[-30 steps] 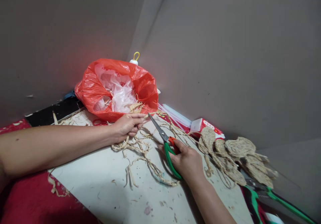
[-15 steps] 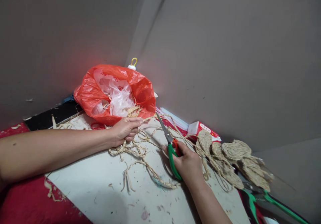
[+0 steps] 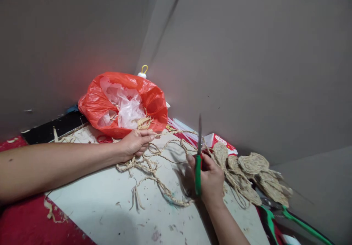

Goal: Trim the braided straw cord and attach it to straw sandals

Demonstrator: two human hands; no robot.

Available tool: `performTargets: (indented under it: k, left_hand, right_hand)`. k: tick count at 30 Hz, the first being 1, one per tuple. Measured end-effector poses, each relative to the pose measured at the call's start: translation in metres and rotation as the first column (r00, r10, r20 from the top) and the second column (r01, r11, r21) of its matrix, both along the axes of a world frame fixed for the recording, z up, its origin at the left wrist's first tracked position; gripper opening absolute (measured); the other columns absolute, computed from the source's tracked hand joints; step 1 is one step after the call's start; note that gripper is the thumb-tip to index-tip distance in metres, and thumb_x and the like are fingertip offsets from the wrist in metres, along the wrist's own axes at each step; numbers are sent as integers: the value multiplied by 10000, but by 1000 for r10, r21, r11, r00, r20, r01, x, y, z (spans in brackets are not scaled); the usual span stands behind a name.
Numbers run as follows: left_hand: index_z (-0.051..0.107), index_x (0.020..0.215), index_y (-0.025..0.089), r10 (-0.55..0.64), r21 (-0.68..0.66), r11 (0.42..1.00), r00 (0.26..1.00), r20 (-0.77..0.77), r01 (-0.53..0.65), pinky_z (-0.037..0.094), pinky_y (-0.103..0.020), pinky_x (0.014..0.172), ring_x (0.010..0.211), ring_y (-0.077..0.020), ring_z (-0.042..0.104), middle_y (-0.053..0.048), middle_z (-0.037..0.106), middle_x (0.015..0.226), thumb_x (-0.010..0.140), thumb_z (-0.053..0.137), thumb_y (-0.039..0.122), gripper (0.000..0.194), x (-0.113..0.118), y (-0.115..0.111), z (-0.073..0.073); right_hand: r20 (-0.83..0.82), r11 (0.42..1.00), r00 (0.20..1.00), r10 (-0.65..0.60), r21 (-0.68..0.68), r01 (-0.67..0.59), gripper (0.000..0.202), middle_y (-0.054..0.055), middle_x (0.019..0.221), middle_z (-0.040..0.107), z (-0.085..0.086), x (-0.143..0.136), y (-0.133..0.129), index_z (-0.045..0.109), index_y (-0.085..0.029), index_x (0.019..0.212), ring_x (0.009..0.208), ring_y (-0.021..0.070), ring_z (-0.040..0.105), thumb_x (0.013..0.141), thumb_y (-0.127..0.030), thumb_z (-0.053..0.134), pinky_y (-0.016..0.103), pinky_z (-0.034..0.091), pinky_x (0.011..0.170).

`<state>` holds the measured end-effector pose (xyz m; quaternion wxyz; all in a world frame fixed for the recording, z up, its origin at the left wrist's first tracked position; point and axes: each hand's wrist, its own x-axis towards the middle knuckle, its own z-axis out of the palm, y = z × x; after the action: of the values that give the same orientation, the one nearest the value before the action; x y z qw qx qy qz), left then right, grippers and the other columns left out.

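My left hand is closed, pinching a thin braided straw cord in front of the red bag. The cord runs off to the right, past the scissors. My right hand is wrapped around scissors with green and orange handles. Their blades point up and look closed, seen nearly edge-on. More braided cord lies in loose loops on the white board between and below the hands. Loose straw ends hang from part of it.
A red plastic bag with white plastic and straw inside stands at the back. To the right lie coiled straw pieces, a red and white box and another green-handled tool. Grey walls rise close behind.
The scissors have swung upright and moved right, away from the cord near my left hand. My left hand keeps its pinch. The whole view has shifted slightly.
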<state>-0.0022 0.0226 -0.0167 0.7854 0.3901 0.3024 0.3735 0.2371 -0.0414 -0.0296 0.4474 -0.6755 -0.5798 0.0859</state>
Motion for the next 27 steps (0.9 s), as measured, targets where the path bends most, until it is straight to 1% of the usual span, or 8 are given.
performTargets:
  k: [3,5,8,11,18,20,23,27]
  left_hand:
    - [635,916,133,28,115,993,998,-64,-20,109,-166,360,347,-33,165,116,266,411,786,636,306,217,2,-3,-2]
    - [668,919,118,99,278,959,986,-131,-59,230,-162,389,385,-41,315,72,437,457,775,642,294,229,5,-7,-2]
    - [702,906,118,154,501,865,969,-191,-38,427,-193,597,657,-98,567,-30,683,775,788,609,231,188,9,-18,-1]
    - [707,962,121,94,600,796,964,-250,78,470,-236,735,827,-150,625,-64,715,941,824,544,208,231,10,-28,2]
    - [680,1086,139,23,757,608,947,-320,242,465,-223,822,904,-144,644,-73,699,1046,855,497,200,301,5,-40,4]
    - [669,1110,154,11,744,615,941,-338,260,468,-213,755,828,-129,637,-61,707,1004,863,482,205,314,5,-41,3]
    - [663,1109,140,-3,679,686,935,-356,261,421,-190,585,630,-97,552,-25,684,787,872,463,222,321,6,-40,3]
    - [693,943,101,-46,576,780,941,-336,243,298,-181,478,508,-70,368,36,495,565,867,467,262,288,8,-38,5]
  right_hand:
    - [-288,999,958,-14,-44,1,375,-65,441,416,7,-10,-4,500,-195,629,398,88,365,702,-525,662,216,305,395]
    - [-453,997,892,3,-69,-38,365,-70,424,429,12,-22,-8,497,-196,653,367,86,371,709,-513,669,213,293,368]
    - [-608,991,792,59,-60,-120,349,-37,557,575,19,-42,-14,545,-192,783,444,101,487,666,-462,732,214,384,424]
    - [-658,989,751,55,-66,-131,389,-14,653,631,23,-58,-20,552,-190,821,515,113,556,615,-428,779,222,446,490]
    - [-745,988,663,68,-41,-147,410,-2,675,643,26,-65,-24,533,-188,843,534,123,580,591,-370,799,230,472,508]
    - [-782,986,617,86,-22,-165,409,5,713,648,26,-64,-23,533,-185,849,541,117,580,589,-349,802,232,475,513]
    - [-797,989,595,103,17,-149,400,11,745,654,27,-62,-21,540,-185,858,580,121,597,594,-333,801,231,481,535]
    - [-815,993,569,110,62,-103,398,5,770,658,30,-59,-20,544,-196,858,608,119,605,584,-320,806,237,492,566]
